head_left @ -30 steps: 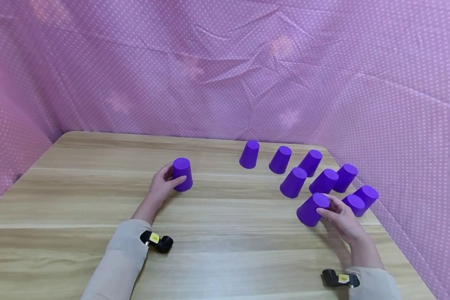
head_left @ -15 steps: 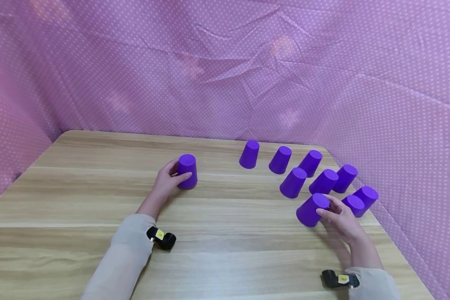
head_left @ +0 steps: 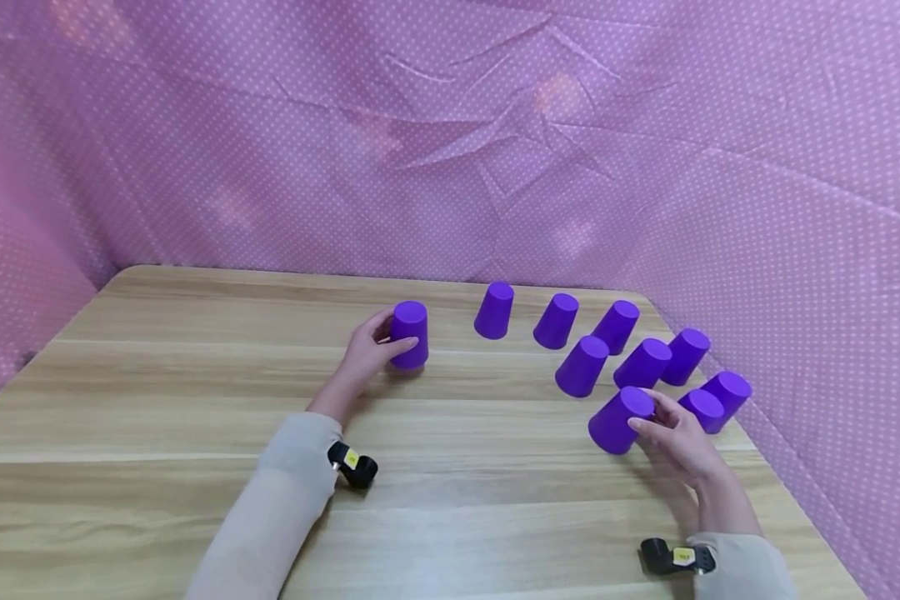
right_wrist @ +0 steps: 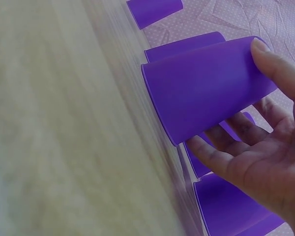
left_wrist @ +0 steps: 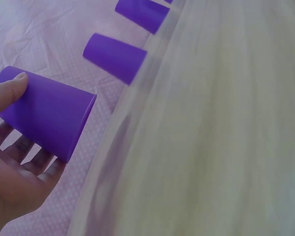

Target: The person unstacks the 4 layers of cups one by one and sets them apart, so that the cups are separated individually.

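Observation:
My left hand (head_left: 366,352) holds a purple plastic cup (head_left: 410,335), mouth down, with the thumb on its near side. In the left wrist view the fingers lie under this cup (left_wrist: 46,113), and a gap shows between its rim and the table. My right hand (head_left: 682,442) grips another upside-down purple cup (head_left: 617,423) at the front of a group on the right. The right wrist view shows the thumb near the closed end of that cup (right_wrist: 201,88) and the fingers along its far side, its rim close to the tabletop.
Several more purple cups stand mouth down on the wooden table (head_left: 435,467): a back row beginning with one cup (head_left: 494,311), a middle pair (head_left: 582,367), and two cups (head_left: 727,396) behind my right hand. Pink dotted cloth (head_left: 450,167) hangs at the table's back and sides.
My left hand has carried its cup rightward and a little farther back, toward the row of cups. The right hand and its cup have stayed in place.

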`<state>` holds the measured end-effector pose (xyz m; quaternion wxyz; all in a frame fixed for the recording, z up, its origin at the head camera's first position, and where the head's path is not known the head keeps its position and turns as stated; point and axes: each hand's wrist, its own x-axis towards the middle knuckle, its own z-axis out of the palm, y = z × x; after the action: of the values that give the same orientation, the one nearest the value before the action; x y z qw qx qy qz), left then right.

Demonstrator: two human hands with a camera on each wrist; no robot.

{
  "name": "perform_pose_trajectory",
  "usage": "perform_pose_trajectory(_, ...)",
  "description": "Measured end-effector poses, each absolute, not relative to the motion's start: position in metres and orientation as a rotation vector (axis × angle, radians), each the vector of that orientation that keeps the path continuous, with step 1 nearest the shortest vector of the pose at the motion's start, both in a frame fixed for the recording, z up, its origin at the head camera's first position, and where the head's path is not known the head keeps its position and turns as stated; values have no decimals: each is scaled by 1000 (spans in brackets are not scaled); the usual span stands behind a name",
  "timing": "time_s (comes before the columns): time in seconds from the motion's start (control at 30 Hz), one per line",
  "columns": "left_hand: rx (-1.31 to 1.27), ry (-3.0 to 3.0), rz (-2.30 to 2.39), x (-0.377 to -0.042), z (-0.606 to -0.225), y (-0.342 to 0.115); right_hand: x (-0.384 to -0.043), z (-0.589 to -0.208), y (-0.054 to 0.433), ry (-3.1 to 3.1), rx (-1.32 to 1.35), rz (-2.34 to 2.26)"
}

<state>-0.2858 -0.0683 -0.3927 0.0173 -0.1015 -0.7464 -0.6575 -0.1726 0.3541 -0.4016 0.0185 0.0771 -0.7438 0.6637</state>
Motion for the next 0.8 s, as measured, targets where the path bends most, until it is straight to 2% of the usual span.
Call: perform_pose_trajectory(0.8,-491,-2283,-2163,-282,-384,22,-172,-400,353,-2344,197,2036)
